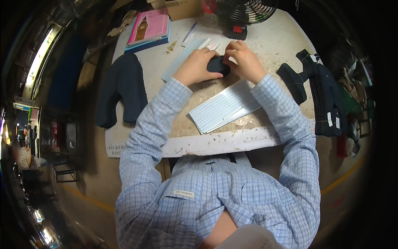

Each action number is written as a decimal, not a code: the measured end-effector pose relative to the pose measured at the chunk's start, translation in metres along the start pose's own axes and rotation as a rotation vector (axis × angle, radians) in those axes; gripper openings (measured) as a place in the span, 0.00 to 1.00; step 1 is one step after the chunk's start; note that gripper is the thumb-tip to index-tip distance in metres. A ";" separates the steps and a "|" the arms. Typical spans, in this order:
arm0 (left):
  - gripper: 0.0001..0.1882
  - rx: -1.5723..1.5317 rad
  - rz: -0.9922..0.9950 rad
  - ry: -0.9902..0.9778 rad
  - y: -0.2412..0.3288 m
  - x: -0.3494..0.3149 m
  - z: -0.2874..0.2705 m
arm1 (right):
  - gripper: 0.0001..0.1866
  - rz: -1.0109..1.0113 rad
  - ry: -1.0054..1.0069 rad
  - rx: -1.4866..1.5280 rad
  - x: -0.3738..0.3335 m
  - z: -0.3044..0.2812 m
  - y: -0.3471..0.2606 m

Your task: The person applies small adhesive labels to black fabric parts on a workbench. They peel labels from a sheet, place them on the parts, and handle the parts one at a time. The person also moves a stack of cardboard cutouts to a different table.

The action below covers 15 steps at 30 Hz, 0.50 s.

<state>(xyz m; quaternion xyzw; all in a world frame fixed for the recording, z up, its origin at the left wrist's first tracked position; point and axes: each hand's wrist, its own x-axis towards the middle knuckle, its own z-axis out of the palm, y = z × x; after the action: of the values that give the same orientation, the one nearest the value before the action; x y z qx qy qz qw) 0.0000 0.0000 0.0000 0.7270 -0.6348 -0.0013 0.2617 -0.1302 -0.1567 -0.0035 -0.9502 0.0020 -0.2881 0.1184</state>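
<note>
I see a small dark fabric piece (218,65) at the table's (269,45) far middle, gripped by my left hand (198,66) and pinched by my right hand (244,60). Label sheets (224,107) lie nearer me, a stack of dark pieces (325,97) right.

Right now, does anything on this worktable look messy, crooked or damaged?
Small scraps and crumbs litter the table top, thickest near the front edge. The sheets of small labels lie fanned and askew. Both hands hold a dark fabric piece; nothing looks spilled or broken.
</note>
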 end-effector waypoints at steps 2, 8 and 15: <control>0.30 0.064 0.002 -0.023 -0.005 -0.003 0.000 | 0.02 -0.038 0.020 -0.084 0.002 0.009 -0.004; 0.25 -0.297 -0.248 -0.056 -0.001 -0.002 -0.009 | 0.04 0.131 0.101 -0.072 0.008 -0.003 0.014; 0.24 -0.030 0.005 0.082 -0.001 -0.005 -0.001 | 0.03 0.096 0.012 0.061 -0.005 0.006 0.002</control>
<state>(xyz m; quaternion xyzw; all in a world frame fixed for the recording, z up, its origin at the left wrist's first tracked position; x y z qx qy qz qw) 0.0006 0.0047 -0.0011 0.7209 -0.6251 0.0196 0.2985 -0.1312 -0.1573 -0.0119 -0.9432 0.0396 -0.2878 0.1609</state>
